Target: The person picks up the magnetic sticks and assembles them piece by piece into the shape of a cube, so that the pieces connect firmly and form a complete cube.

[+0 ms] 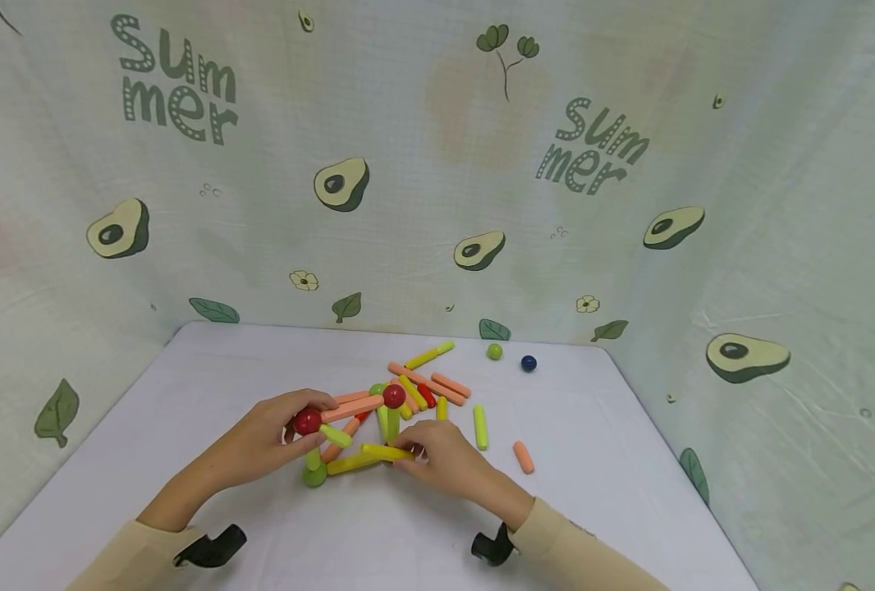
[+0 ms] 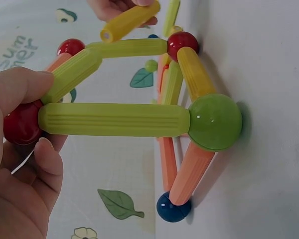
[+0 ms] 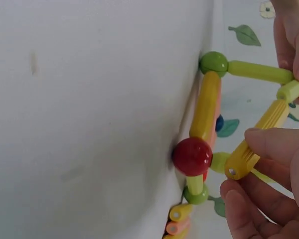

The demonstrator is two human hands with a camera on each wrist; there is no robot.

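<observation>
A frame of coloured rods and balls stands on the table. My left hand [image 1: 267, 431] grips its upper red ball [image 2: 23, 123], the thumb on a short lime rod [image 2: 72, 74]. A long lime rod [image 2: 114, 119] runs from that ball down to a green ball [image 2: 216, 122]. My right hand [image 3: 274, 184] pinches a yellow rod [image 3: 261, 134] between thumb and fingers, beside the frame. In the right wrist view this rod's far end appears against the short lime rod; contact is unclear. Below it, a yellow rod [image 3: 206, 107] joins a green ball and a lower red ball [image 3: 192, 156].
Behind the hands lie loose rods, among them an orange rod [image 1: 451, 385] and a yellow rod [image 1: 421, 359]. A lime rod [image 1: 480, 427] and a short orange rod [image 1: 523, 457] lie to the right. A green ball [image 1: 494, 351] and a blue ball [image 1: 529, 363] sit near the back edge.
</observation>
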